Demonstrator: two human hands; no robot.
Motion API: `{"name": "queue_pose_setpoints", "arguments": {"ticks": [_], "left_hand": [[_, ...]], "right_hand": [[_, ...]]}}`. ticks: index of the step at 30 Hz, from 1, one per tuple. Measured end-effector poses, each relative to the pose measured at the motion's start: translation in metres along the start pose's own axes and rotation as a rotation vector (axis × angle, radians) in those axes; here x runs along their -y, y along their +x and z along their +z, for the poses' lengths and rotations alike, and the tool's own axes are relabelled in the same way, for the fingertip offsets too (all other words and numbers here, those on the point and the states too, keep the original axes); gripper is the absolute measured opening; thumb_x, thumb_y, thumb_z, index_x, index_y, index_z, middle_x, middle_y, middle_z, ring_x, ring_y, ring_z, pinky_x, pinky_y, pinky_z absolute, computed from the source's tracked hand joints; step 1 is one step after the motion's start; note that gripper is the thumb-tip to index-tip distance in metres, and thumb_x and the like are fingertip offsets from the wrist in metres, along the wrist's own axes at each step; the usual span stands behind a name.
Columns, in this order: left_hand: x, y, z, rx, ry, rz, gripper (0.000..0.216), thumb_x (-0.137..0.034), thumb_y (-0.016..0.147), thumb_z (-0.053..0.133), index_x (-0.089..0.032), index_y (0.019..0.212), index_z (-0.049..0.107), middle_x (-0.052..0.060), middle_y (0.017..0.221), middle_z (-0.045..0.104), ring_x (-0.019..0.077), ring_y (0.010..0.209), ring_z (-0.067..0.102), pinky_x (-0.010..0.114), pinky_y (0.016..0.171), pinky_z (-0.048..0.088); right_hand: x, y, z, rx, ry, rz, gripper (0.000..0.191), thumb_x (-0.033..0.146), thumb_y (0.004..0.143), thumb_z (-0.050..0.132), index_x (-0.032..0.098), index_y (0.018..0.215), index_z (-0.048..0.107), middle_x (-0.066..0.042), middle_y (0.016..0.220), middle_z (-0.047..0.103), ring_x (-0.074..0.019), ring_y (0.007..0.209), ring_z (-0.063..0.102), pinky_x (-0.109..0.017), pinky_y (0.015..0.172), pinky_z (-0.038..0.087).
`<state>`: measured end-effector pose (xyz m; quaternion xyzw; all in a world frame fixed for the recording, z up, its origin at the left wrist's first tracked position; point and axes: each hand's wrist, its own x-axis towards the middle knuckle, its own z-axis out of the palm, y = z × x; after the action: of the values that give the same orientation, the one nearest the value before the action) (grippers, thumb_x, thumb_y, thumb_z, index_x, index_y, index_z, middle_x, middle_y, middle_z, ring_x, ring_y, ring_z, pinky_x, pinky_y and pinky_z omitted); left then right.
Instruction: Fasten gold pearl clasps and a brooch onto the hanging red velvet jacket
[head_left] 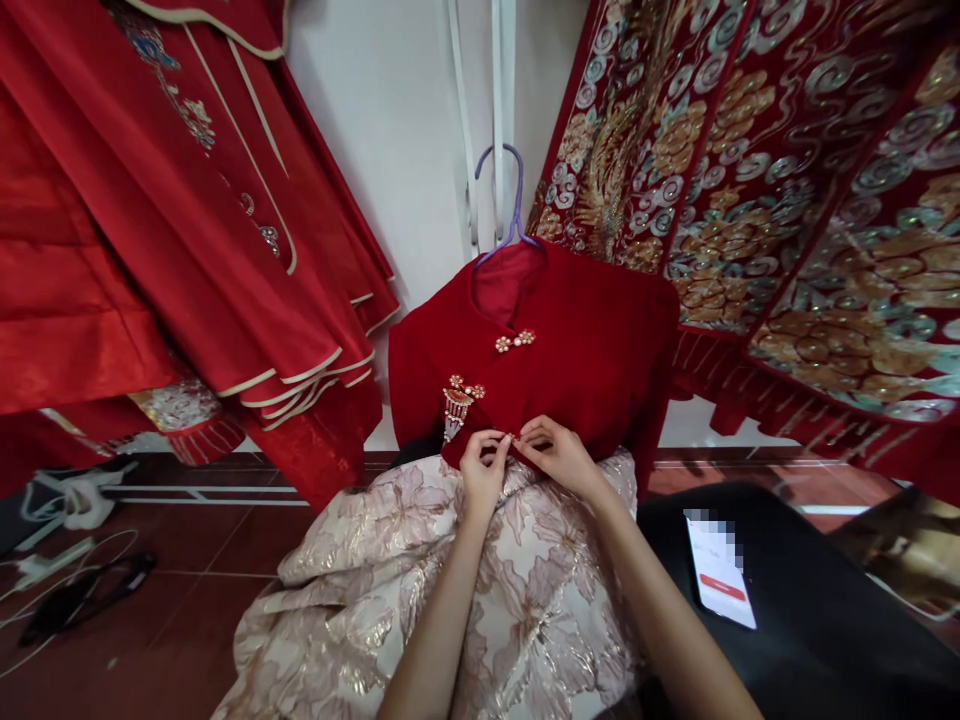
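Red jacket point(592, 320) hangs from a purple hanger point(518, 185) by a white rail point(498, 110), with its bottom edge over the top edge of a pale flowered cloth point(352, 610). Left hand point(484, 462) and right hand point(559, 455) meet low on the jacket's front, each with thumb and finger pinched close on the red cloth. I cannot tell if they hold something tiny too. A hard tug could crease the soft cloth, or make the hanger swing and slip. The pin with bead strings point(456, 408) sits just beside the left hand — a finger could catch a string and snap it. The flower clasp point(515, 341) is up by the neck, so I think it is safer. If the tips do hold something small, a loose pinch could drop it into the folds. The phone point(724, 590) lies near the left edge of the black seat point(825, 570) — a bump from the right arm could knock it off.
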<state>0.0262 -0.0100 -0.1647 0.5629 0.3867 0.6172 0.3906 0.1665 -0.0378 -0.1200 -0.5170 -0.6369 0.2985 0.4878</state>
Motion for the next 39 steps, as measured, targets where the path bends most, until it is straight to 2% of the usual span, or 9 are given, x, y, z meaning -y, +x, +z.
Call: {"name": "queue_pose_setpoints", "arguments": {"ticks": [4,8,15,20,22,28,32,36,39], "left_hand": [[-0.005,0.001,0.004,0.045,-0.001,-0.037,0.023,-0.036,0.081,0.066,-0.017,0.090,0.059,0.004,0.085,0.063,0.0124,0.076,0.062,0.020,0.062,0.051],[-0.005,0.001,0.004,0.024,0.045,-0.056,0.019,-0.034,0.084,0.063,-0.017,0.091,0.058,0.005,0.086,0.066,0.0126,0.074,0.064,0.022,0.064,0.051],[-0.017,0.011,0.011,0.009,0.361,0.018,0.007,-0.015,0.081,0.057,-0.018,0.076,0.061,0.003,0.083,0.068,0.0132,0.074,0.065,0.024,0.068,0.050],[-0.036,0.027,0.005,0.151,0.363,-0.107,0.009,-0.009,0.073,0.066,-0.016,0.077,0.064,0.004,0.074,0.070,0.0135,0.065,0.065,0.025,0.065,0.051],[-0.040,0.027,-0.001,0.156,0.408,-0.104,0.009,-0.010,0.074,0.066,-0.016,0.080,0.065,0.005,0.075,0.070,0.0141,0.066,0.065,0.026,0.065,0.051],[-0.047,0.006,-0.017,0.072,0.552,0.065,0.008,-0.017,0.079,0.063,-0.020,0.081,0.070,0.006,0.081,0.070,0.0166,0.069,0.066,0.029,0.068,0.051],[-0.053,-0.002,-0.020,0.036,0.510,0.071,0.004,-0.021,0.079,0.066,-0.020,0.080,0.069,0.005,0.082,0.069,0.0166,0.071,0.066,0.029,0.068,0.052],[-0.054,0.001,-0.020,0.086,0.415,0.054,0.004,-0.024,0.081,0.065,-0.021,0.081,0.068,0.004,0.082,0.071,0.0165,0.075,0.067,0.029,0.071,0.053],[-0.052,0.003,-0.017,0.083,0.425,0.047,0.006,-0.026,0.080,0.066,-0.022,0.077,0.068,0.003,0.079,0.071,0.0164,0.073,0.067,0.029,0.070,0.052]], "right_hand": [[-0.008,0.002,0.003,-0.037,0.037,-0.018,0.024,0.037,0.079,0.065,0.020,0.088,0.051,-0.003,0.082,0.065,-0.0165,0.078,0.067,-0.028,0.070,0.055],[-0.016,0.003,0.013,-0.064,0.094,0.051,0.024,0.037,0.078,0.063,0.021,0.089,0.050,-0.003,0.081,0.064,-0.0162,0.072,0.067,-0.027,0.064,0.055],[-0.023,0.004,0.014,-0.119,0.191,0.108,0.028,0.039,0.073,0.065,0.021,0.087,0.050,-0.004,0.083,0.063,-0.0179,0.073,0.065,-0.028,0.059,0.057],[-0.024,0.004,0.009,-0.109,0.250,0.117,0.027,0.034,0.069,0.066,0.020,0.087,0.052,-0.004,0.079,0.063,-0.0185,0.075,0.064,-0.030,0.061,0.057],[-0.022,0.003,0.012,-0.093,0.261,0.102,0.026,0.032,0.069,0.066,0.020,0.087,0.052,-0.004,0.079,0.063,-0.0177,0.073,0.064,-0.029,0.061,0.057],[-0.009,-0.002,0.026,-0.128,0.210,0.029,0.021,0.030,0.071,0.063,0.020,0.087,0.053,-0.004,0.083,0.064,-0.0158,0.070,0.064,-0.027,0.061,0.056],[-0.007,-0.005,0.028,-0.112,0.214,0.026,0.022,0.030,0.071,0.064,0.020,0.087,0.053,-0.003,0.085,0.063,-0.0163,0.070,0.064,-0.026,0.057,0.056],[-0.011,-0.003,0.026,-0.080,0.261,0.064,0.023,0.032,0.072,0.064,0.021,0.088,0.051,-0.003,0.082,0.061,-0.0164,0.066,0.063,-0.027,0.053,0.055],[-0.014,0.000,0.023,-0.053,0.255,0.045,0.023,0.032,0.074,0.063,0.021,0.090,0.052,-0.003,0.083,0.062,-0.0161,0.068,0.064,-0.028,0.057,0.056]]}}
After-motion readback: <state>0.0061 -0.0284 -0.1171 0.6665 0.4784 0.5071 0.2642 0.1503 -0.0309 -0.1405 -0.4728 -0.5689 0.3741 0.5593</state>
